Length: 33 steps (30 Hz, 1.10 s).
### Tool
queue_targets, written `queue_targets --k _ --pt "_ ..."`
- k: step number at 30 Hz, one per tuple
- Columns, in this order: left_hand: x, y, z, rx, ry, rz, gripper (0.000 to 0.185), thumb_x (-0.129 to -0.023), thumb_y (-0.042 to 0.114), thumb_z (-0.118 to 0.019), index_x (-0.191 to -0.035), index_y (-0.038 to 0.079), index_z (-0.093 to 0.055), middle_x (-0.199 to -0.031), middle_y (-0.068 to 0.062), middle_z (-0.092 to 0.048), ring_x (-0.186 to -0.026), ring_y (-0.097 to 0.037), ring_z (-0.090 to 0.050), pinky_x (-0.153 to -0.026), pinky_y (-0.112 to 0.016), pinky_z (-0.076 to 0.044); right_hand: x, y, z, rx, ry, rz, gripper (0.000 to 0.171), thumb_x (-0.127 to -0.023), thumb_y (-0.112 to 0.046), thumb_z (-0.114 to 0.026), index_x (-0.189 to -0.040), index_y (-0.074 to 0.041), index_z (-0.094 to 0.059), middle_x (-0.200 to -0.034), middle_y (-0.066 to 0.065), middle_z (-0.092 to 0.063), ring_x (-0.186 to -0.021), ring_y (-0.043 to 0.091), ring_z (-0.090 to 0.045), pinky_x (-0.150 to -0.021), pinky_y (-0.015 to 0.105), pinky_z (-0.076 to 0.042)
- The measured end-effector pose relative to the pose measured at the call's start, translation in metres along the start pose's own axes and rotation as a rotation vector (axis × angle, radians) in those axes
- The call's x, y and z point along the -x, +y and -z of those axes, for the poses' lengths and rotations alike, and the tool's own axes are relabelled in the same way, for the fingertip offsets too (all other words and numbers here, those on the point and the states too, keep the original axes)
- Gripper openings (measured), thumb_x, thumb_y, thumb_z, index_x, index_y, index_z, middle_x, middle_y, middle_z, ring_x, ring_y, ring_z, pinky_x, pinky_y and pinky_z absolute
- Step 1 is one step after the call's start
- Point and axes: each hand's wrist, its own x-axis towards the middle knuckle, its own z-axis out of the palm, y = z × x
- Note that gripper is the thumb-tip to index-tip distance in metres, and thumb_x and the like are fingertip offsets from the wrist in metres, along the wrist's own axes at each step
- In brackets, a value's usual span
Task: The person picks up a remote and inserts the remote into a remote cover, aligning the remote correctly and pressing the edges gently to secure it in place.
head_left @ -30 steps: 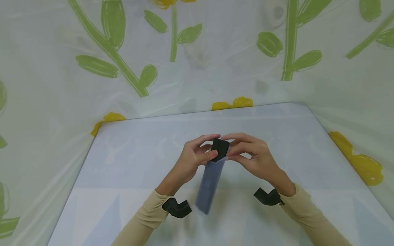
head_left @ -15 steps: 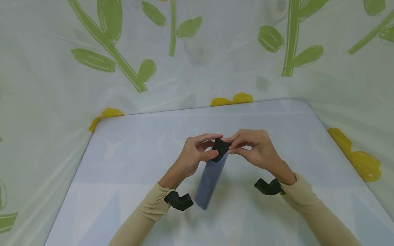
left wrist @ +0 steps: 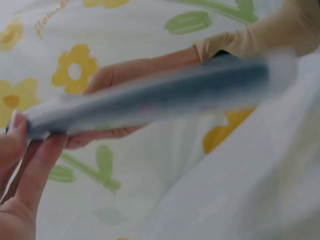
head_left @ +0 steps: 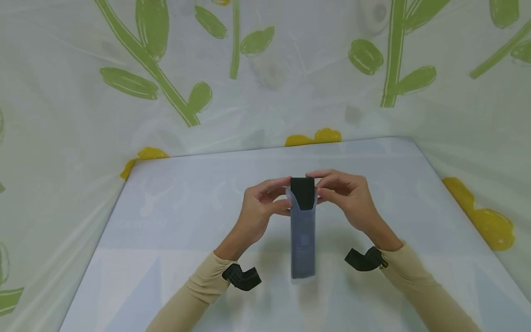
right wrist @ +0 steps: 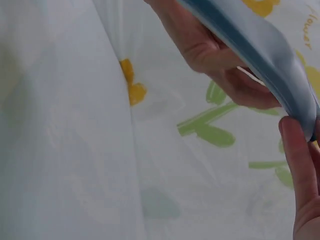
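A long, slim bar with a black end (head_left: 303, 192) sits inside a translucent bluish sleeve (head_left: 303, 244); the black end shows above the sleeve's cut-out mouth. The bar's kind cannot be told. My left hand (head_left: 265, 203) grips the upper left side, thumb in front near the sleeve's rim. At the upper right edge, my right hand (head_left: 344, 193) pinches the sleeve by its mouth. Both are held above the table, lower end hanging free toward me. In the left wrist view the sleeve (left wrist: 165, 95) is blurred; in the right wrist view its side (right wrist: 260, 55) curves toward my right thumb.
A pale, smooth-topped table (head_left: 186, 221) lies beneath the hands. Around its far and side edges hangs a whitish sheet (head_left: 290, 106) with green leaves and yellow flowers. A black wrist mount (head_left: 242, 277) sits on the left sleeve cuff, another mount (head_left: 365, 259) on the right.
The sleeve has swung from a slant to nearly straight, its mouth now facing up the view. My left thumb has moved off the black end to the side, and my right fingers have shifted their hold.
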Motion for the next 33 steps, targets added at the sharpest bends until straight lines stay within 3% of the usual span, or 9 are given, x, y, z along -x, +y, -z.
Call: queue_targets --k 3,6,8,14,18,21,27,30,33 --pt "0.002 -0.002 -0.001 -0.039 0.042 -0.044 0.044 -0.080 -0.001 -0.072 -0.120 -0.009 -0.057 -0.108 -0.010 -0.064 -0.097 -0.025 -0.062 -0.066 -0.045 -0.057 0.005 0.004 -0.008 0.016 0.042 -0.055 0.021 -0.082 0.010 -0.067 -0.102 0.008 -0.063 -0.113 0.013 -0.063 -0.090 0.026 -0.065 -0.075 0.036 -0.057" --pt "0.003 -0.004 -0.001 -0.087 0.037 -0.074 0.037 -0.079 -0.004 -0.072 -0.114 -0.009 -0.060 -0.103 -0.011 -0.064 -0.094 -0.025 -0.063 -0.066 -0.047 -0.057 0.007 0.008 -0.015 0.040 0.055 -0.069 0.038 -0.080 0.009 -0.069 -0.116 0.009 -0.056 -0.114 0.013 -0.062 -0.092 0.026 -0.063 -0.079 0.033 -0.056" --pt "0.004 -0.006 0.001 -0.113 0.014 -0.094 0.033 -0.079 -0.006 -0.072 -0.109 -0.011 -0.061 -0.101 -0.011 -0.063 -0.091 -0.024 -0.064 -0.067 -0.049 -0.056 0.008 0.010 -0.018 0.052 0.040 -0.073 0.044 -0.082 0.009 -0.067 -0.123 0.010 -0.052 -0.114 0.012 -0.062 -0.092 0.026 -0.061 -0.080 0.032 -0.055" --pt "0.006 -0.005 0.012 -0.217 -0.086 -0.143 0.019 -0.078 -0.003 -0.073 -0.094 -0.010 -0.064 -0.099 -0.011 -0.061 -0.088 -0.024 -0.062 -0.070 -0.048 -0.056 0.009 0.012 -0.026 0.038 0.034 -0.108 0.038 -0.084 0.006 -0.065 -0.120 0.011 -0.054 -0.110 0.011 -0.063 -0.091 0.026 -0.062 -0.074 0.034 -0.057" --pt "0.004 0.002 0.020 -0.326 -0.176 -0.122 0.016 -0.076 0.000 -0.077 -0.088 0.000 -0.066 -0.099 -0.011 -0.062 -0.093 -0.027 -0.060 -0.069 -0.043 -0.057 0.010 0.010 -0.032 0.019 0.037 -0.123 0.037 -0.084 0.007 -0.065 -0.118 0.013 -0.053 -0.110 0.011 -0.062 -0.091 0.026 -0.062 -0.071 0.034 -0.057" --pt "0.004 0.013 0.017 -0.397 -0.222 -0.097 0.014 -0.075 -0.004 -0.076 -0.085 0.000 -0.066 -0.097 -0.013 -0.063 -0.092 -0.026 -0.061 -0.065 -0.040 -0.058 0.011 0.010 -0.034 0.009 0.043 -0.128 0.036 -0.083 0.008 -0.065 -0.117 0.016 -0.052 -0.109 0.011 -0.061 -0.091 0.027 -0.062 -0.070 0.034 -0.057" --pt "0.006 0.030 0.007 -0.521 -0.236 -0.053 0.010 -0.077 -0.009 -0.072 -0.081 -0.003 -0.065 -0.091 -0.013 -0.065 -0.085 -0.018 -0.061 -0.063 -0.032 -0.057 0.013 0.012 -0.037 0.004 0.038 -0.159 0.037 -0.084 0.006 -0.066 -0.117 0.015 -0.052 -0.109 0.010 -0.061 -0.091 0.026 -0.063 -0.070 0.034 -0.057" --pt "0.009 0.028 0.006 -0.553 -0.189 -0.117 0.010 -0.076 -0.009 -0.072 -0.078 -0.003 -0.064 -0.093 -0.015 -0.063 -0.086 -0.021 -0.060 -0.067 -0.032 -0.058 0.012 0.013 -0.037 0.017 0.022 -0.158 0.036 -0.084 0.005 -0.066 -0.118 0.013 -0.054 -0.110 0.010 -0.060 -0.091 0.025 -0.063 -0.071 0.033 -0.057" --pt "0.012 0.019 0.005 -0.569 -0.117 -0.259 0.012 -0.075 -0.011 -0.072 -0.077 -0.003 -0.063 -0.106 -0.020 -0.061 -0.096 -0.028 -0.060 -0.073 -0.035 -0.057 0.011 0.013 -0.036 0.054 0.005 -0.153 0.033 -0.085 0.006 -0.065 -0.117 0.009 -0.057 -0.110 0.012 -0.060 -0.090 0.025 -0.063 -0.071 0.033 -0.057"
